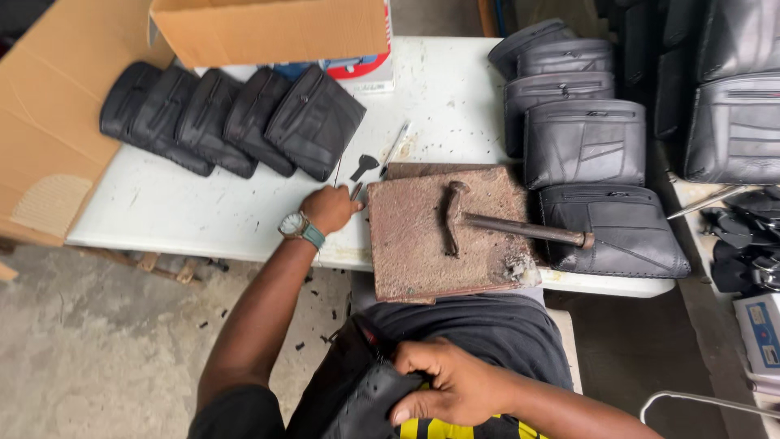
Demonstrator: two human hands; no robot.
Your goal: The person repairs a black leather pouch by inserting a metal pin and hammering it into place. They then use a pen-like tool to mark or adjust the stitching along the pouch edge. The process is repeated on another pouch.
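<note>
My left hand [329, 208], with a wristwatch on the wrist, reaches onto the white table [203, 213] and pinches a small thin metal tool [356, 191] beside a worn brown work board [439, 232]. A small black leather scrap [363, 166] and a thin metal rod [395, 146] lie just beyond it. My right hand [455, 382] grips a black leather bag [357, 398] in my lap. A rusty hammer [504, 223] lies across the board.
Several black leather pouches [236, 118] lie in a row at the table's left, under a cardboard box [268, 28]. More black bags [585, 138] are stacked on the right, others on a side surface [735, 122]. Concrete floor with scraps lies below left.
</note>
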